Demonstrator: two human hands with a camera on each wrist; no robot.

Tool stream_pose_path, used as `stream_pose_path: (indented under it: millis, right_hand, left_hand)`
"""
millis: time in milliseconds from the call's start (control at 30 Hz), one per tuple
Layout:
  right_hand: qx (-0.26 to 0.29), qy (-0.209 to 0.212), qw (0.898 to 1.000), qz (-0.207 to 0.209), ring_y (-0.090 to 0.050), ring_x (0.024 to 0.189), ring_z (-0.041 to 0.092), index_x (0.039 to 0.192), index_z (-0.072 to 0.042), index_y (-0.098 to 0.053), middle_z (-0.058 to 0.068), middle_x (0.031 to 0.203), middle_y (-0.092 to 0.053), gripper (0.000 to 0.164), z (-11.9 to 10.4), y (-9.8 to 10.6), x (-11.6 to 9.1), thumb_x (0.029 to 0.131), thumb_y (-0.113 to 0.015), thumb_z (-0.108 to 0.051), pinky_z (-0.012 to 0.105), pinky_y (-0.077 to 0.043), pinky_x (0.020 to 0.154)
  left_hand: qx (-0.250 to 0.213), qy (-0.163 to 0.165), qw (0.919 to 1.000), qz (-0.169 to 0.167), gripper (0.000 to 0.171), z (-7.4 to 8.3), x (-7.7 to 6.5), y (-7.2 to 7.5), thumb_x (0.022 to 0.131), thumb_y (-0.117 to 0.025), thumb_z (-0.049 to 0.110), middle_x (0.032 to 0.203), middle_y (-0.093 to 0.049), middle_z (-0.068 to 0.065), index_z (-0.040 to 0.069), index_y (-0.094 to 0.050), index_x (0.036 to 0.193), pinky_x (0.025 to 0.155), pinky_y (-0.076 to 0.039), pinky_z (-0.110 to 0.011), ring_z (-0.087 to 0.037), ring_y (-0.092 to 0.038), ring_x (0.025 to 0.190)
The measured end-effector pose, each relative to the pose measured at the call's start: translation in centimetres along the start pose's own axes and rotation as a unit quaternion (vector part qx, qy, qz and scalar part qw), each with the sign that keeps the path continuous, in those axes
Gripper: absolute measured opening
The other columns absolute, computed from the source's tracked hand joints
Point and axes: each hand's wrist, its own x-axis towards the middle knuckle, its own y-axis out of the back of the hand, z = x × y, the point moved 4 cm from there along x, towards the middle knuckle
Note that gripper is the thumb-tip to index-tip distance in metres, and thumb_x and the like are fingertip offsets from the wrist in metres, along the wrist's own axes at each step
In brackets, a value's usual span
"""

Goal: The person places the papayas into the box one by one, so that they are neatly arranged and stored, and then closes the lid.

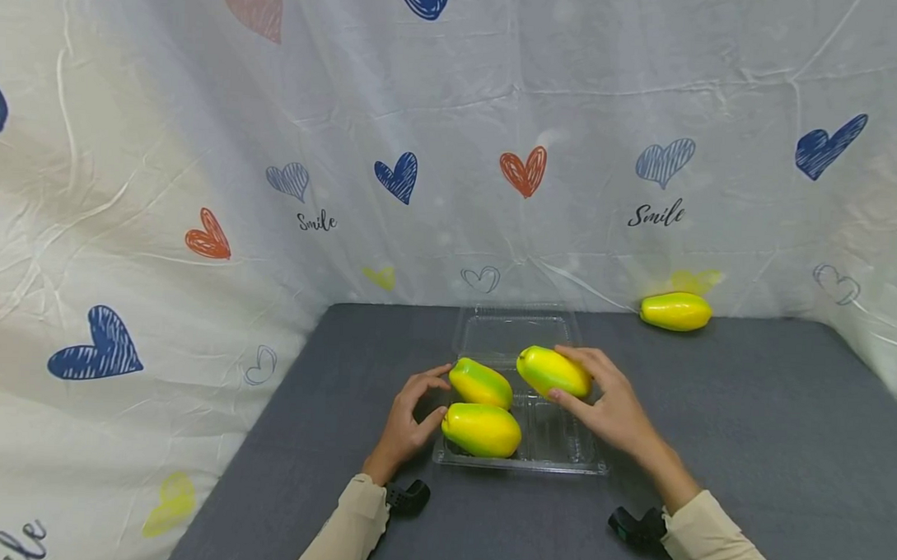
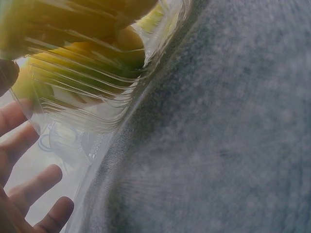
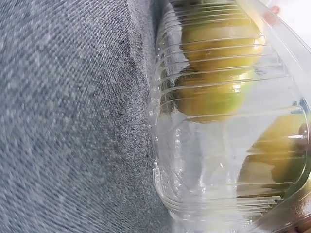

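Right grip (image 1: 616, 409) holds a fruit (image 1: 552, 371), left grip (image 1: 410, 419) wide; only head view shows far fruit (image 1: 676, 311)

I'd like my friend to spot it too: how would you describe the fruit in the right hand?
On the dark grey table sits an open clear plastic container. Over its right half is an oblong yellow-green fruit. Unlike the two fruits in the left half and the lone fruit at the table's far edge, it is gripped by the right hand.
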Motion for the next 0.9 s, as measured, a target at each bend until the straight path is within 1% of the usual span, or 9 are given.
stream_pose_path:
  millis: [67, 133, 200, 267, 367, 400, 533, 633, 900]
  right_hand:
    - [0.0, 0.001, 1.0, -0.003, -0.059, 0.114, 0.018, 0.142, -0.018, -0.059, 0.004, 0.132, -0.061, 0.065, 0.0, -0.1, 0.0, 0.082, -0.085, -0.023, 0.043, -0.049, 0.09]
    - [0.001, -0.002, 1.0, -0.008, -0.059, 0.114, 0.021, 0.142, -0.019, -0.06, 0.005, 0.132, -0.061, 0.065, 0.1, -0.2, -0.1, 0.082, -0.085, -0.024, 0.046, -0.048, 0.091]
    - [0.001, -0.003, 1.0, -0.01, -0.06, 0.113, 0.025, 0.141, -0.018, -0.06, 0.007, 0.131, -0.062, 0.064, 0.2, -0.4, -0.1, 0.083, -0.085, -0.025, 0.048, -0.044, 0.092]
    - [0.001, -0.004, 1.0, -0.012, -0.059, 0.112, 0.028, 0.14, -0.018, -0.06, 0.008, 0.131, -0.062, 0.063, 0.3, -0.5, -0.2, 0.083, -0.085, -0.026, 0.047, -0.039, 0.091]
    - [-0.002, -0.002, 1.0, -0.012, -0.06, 0.112, 0.029, 0.14, -0.016, -0.06, 0.01, 0.132, -0.063, 0.064, 0.4, -0.6, -0.3, 0.082, -0.085, -0.027, 0.043, -0.031, 0.089]
    - [-0.002, -0.003, 1.0, -0.013, -0.059, 0.112, 0.029, 0.14, -0.016, -0.06, 0.009, 0.132, -0.063, 0.064, 0.3, -0.7, -0.3, 0.082, -0.085, -0.027, 0.042, -0.03, 0.088]
    - [-0.003, -0.002, 1.0, -0.014, -0.059, 0.112, 0.028, 0.14, -0.018, -0.06, 0.009, 0.132, -0.063, 0.064, 0.3, -0.7, -0.4, 0.082, -0.085, -0.029, 0.041, -0.029, 0.087]
    - [-0.002, -0.002, 1.0, -0.015, -0.059, 0.113, 0.028, 0.141, -0.018, -0.06, 0.009, 0.132, -0.063, 0.064, 0.3, -0.8, -0.4, 0.083, -0.085, -0.029, 0.041, -0.028, 0.087]
    - [-0.008, -0.001, 1.0, -0.018, -0.06, 0.116, 0.031, 0.14, -0.015, -0.06, 0.01, 0.132, -0.065, 0.063, 0.5, -1.3, -0.3, 0.084, -0.084, -0.03, 0.047, -0.027, 0.092]
  left_hand:
    - [0.001, -0.002, 1.0, 0.001, 0.029, 0.6, 0.1, 0.1, 0.086, -0.066, -0.005, 0.14, -0.058, -0.031, -0.005, -0.063, 0.115, 0.105, -0.046, -0.046, -0.045, -0.055, 0.125]
    - [0.001, -0.002, 1.0, 0.001, 0.029, 0.5, 0.1, 0.1, 0.085, -0.066, -0.005, 0.139, -0.058, -0.031, -0.006, -0.063, 0.114, 0.105, -0.046, -0.047, -0.045, -0.055, 0.125]
    - [0.002, 0.002, 1.0, -0.001, 0.029, -0.5, -0.1, -0.2, 0.086, -0.067, -0.004, 0.14, -0.057, -0.03, -0.006, -0.063, 0.114, 0.106, -0.045, -0.048, -0.046, -0.055, 0.126]
    - [0.003, 0.006, 1.0, -0.001, 0.029, -1.6, -0.4, -0.5, 0.087, -0.067, -0.003, 0.142, -0.057, -0.029, -0.005, -0.063, 0.116, 0.107, -0.044, -0.05, -0.046, -0.054, 0.128]
    - [0.008, 0.008, 0.9999, 0.003, 0.031, -3.4, -0.8, -1.0, 0.087, -0.068, 0.0, 0.145, -0.057, -0.025, 0.0, -0.064, 0.118, 0.109, -0.043, -0.051, -0.043, -0.053, 0.13]
    - [0.01, 0.007, 0.9999, 0.005, 0.032, -3.5, -0.8, -1.0, 0.087, -0.068, 0.001, 0.145, -0.057, -0.024, 0.001, -0.064, 0.118, 0.109, -0.043, -0.051, -0.042, -0.054, 0.13]
    - [0.006, 0.007, 0.9999, 0.006, 0.032, -3.6, -0.8, -1.0, 0.089, -0.069, 0.005, 0.147, -0.057, -0.017, 0.007, -0.065, 0.12, 0.11, -0.043, -0.05, -0.036, -0.054, 0.132]
    - [0.001, 0.006, 1.0, 0.005, 0.03, -3.5, -0.7, -1.0, 0.09, -0.068, 0.008, 0.148, -0.057, -0.013, 0.009, -0.065, 0.12, 0.11, -0.043, -0.05, -0.032, -0.054, 0.133]
    - [0.003, 0.0, 1.0, 0.006, 0.028, -3.5, -0.8, -1.0, 0.092, -0.066, 0.01, 0.148, -0.057, -0.014, 0.008, -0.065, 0.12, 0.107, -0.044, -0.051, -0.032, -0.054, 0.132]
